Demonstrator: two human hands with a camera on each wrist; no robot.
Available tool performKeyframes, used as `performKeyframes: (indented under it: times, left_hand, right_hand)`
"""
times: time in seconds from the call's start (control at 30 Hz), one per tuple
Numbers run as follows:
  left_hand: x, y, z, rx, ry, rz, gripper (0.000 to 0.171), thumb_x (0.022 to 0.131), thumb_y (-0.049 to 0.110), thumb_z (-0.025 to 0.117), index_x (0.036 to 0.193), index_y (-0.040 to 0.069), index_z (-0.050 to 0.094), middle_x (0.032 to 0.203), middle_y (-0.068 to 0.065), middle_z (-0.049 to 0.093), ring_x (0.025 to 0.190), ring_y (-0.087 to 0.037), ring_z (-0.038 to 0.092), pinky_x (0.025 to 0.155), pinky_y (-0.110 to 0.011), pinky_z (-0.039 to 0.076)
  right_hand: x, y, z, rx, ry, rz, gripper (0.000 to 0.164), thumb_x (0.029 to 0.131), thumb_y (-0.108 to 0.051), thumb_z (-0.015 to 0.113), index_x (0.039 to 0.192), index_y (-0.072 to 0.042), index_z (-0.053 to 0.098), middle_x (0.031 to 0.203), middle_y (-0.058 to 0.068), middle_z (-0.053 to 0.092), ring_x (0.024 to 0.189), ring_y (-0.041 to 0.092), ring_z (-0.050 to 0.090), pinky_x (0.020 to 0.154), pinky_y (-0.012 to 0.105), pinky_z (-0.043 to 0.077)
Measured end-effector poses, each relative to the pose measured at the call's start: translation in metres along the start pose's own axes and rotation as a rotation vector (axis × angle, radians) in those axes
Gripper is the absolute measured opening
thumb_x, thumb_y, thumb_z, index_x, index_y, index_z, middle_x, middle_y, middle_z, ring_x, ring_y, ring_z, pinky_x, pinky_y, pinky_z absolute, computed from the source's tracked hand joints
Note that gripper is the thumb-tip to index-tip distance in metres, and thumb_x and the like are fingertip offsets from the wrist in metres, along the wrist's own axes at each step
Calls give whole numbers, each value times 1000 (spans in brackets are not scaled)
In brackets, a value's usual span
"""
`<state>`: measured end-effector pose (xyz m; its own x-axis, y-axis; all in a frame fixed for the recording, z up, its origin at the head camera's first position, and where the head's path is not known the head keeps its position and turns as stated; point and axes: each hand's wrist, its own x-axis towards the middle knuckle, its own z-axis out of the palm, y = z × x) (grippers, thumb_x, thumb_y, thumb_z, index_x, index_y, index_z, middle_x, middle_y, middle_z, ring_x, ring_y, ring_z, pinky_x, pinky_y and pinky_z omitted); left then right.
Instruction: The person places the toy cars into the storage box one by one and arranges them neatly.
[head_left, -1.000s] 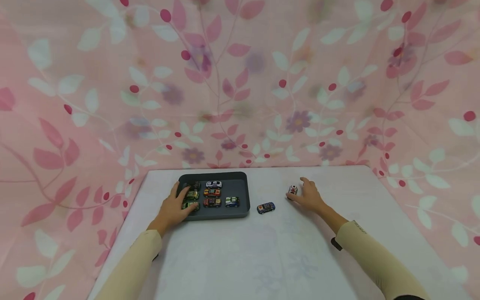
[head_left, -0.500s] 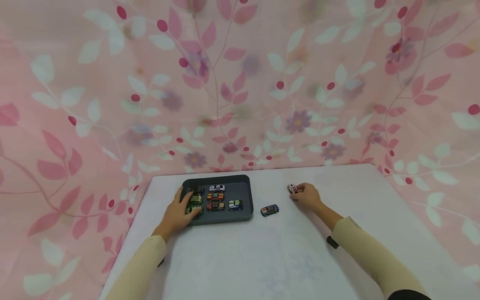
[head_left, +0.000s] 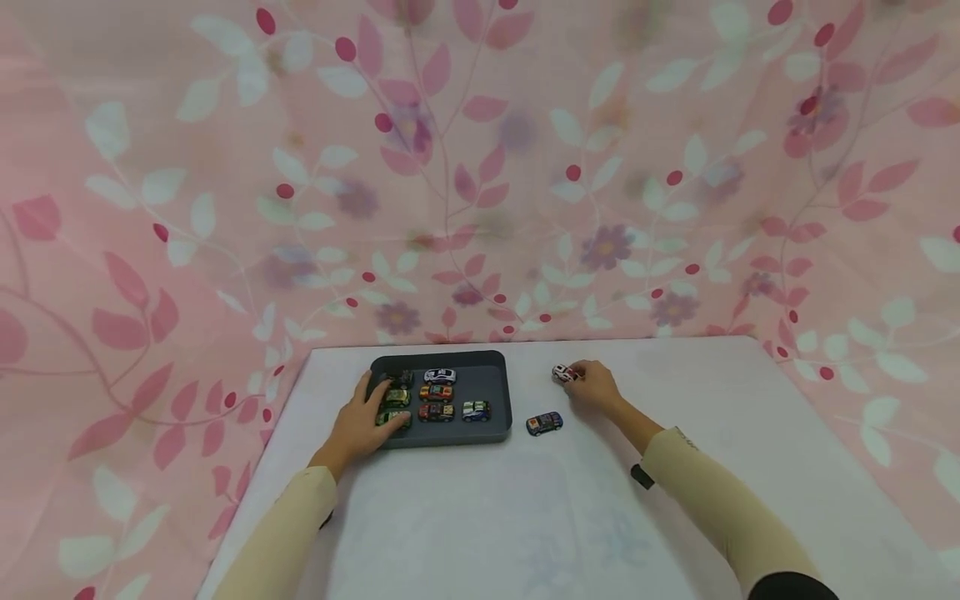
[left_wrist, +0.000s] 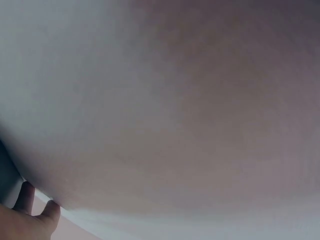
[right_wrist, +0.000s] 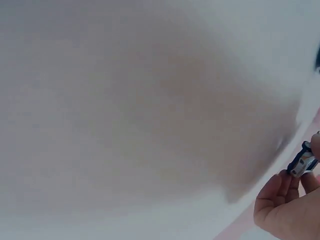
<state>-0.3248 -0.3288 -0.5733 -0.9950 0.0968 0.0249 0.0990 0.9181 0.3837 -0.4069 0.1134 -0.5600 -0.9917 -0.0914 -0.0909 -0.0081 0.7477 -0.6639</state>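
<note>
My right hand pinches a small white-and-red toy car between thumb and fingers over the back of the table. In the right wrist view the toy car shows at the fingertips, at the right edge. My left hand lies at the left side of a dark grey tray, its spread fingers reaching over the rim by the green toy cars. Those fingers partly cover the left column of cars. Only part of the left hand appears in the left wrist view's lower corner.
Other toy cars in the tray include a white one, an orange one, a red-brown one and a green-and-white one. A dark blue toy car sits on the white table, right of the tray. Floral cloth hangs behind.
My right hand has taken hold of the white-and-red toy car and moved it left, towards the tray. The left hand stays at the tray; the head view has shifted slightly.
</note>
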Motion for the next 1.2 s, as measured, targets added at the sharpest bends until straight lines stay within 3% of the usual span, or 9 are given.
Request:
performKeyframes:
  times: [0.23, 0.5, 0.83, 1.03, 1.2]
  left_hand:
    - [0, -1, 4, -1, 22, 6, 86, 90, 65, 57, 155, 14, 33, 164, -22, 8, 131, -56, 42, 104, -68, 36]
    - [1, 2, 5, 2, 13, 15, 88, 90, 66, 56, 156, 13, 31, 164, -22, 8, 129, -57, 44, 103, -68, 37]
    - [0, -1, -1, -1, 17, 5, 87, 91, 65, 56, 155, 11, 32, 163, -24, 9, 129, -59, 42, 103, -70, 34]
    - [-1, -3, 2, 17, -6, 5, 85, 91, 64, 55, 155, 13, 31, 164, -22, 6, 133, -56, 40, 106, -68, 33]
    - [0, -2, 1, 8, 0, 10, 84, 91, 64, 56, 155, 14, 33, 164, -22, 7, 133, -56, 40, 106, -68, 33]
  right_hand:
    - [13, -44, 20, 37, -7, -136, 35, 90, -14, 69, 121, 0, 67, 107, 16, 62, 92, 25, 57, 75, 31, 50]
    - [16, -78, 43, 94, -36, -270, 31, 87, -14, 73, 117, -5, 71, 109, 11, 68, 100, 26, 63, 84, 40, 52]
    - [16, -109, 70, -141, -50, -429, 29, 86, -21, 77, 113, -12, 75, 106, 5, 70, 92, 21, 63, 89, 43, 50]
    - [15, -109, 82, -167, -96, -419, 31, 86, -23, 78, 115, -13, 75, 108, 5, 71, 93, 20, 65, 88, 44, 50]
    - [20, -109, 89, -252, -102, -391, 32, 87, -25, 76, 118, -16, 75, 114, 4, 71, 104, 21, 65, 92, 46, 48]
